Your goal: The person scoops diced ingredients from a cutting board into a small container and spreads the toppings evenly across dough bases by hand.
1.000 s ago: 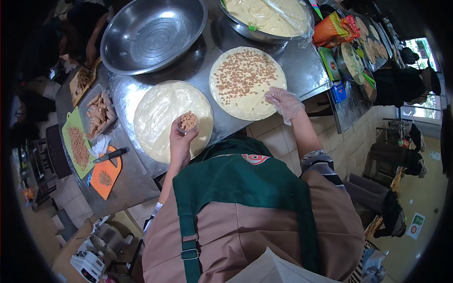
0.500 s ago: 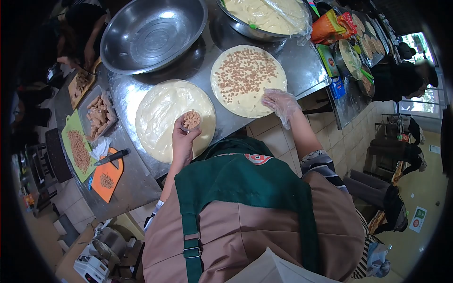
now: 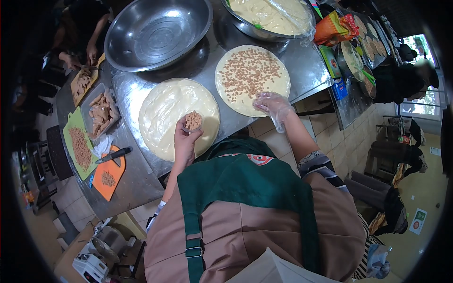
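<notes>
Clamping the cup (image 3: 192, 121) (filled) mid-frame is your L hand (image 3: 185, 142); your R hand (image 3: 273, 106) is at the topped disc (image 3: 252, 78), upper ctr, grip unclear.

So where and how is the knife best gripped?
The knife is probably best taken by its dark handle, coming from the side of the left hand: the handle points that way, past the orange board, while the blade points away.

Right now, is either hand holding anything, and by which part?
Left hand: a small clear cup of chopped brown bits, by its side. Gloved right hand: cannot be told.
</notes>
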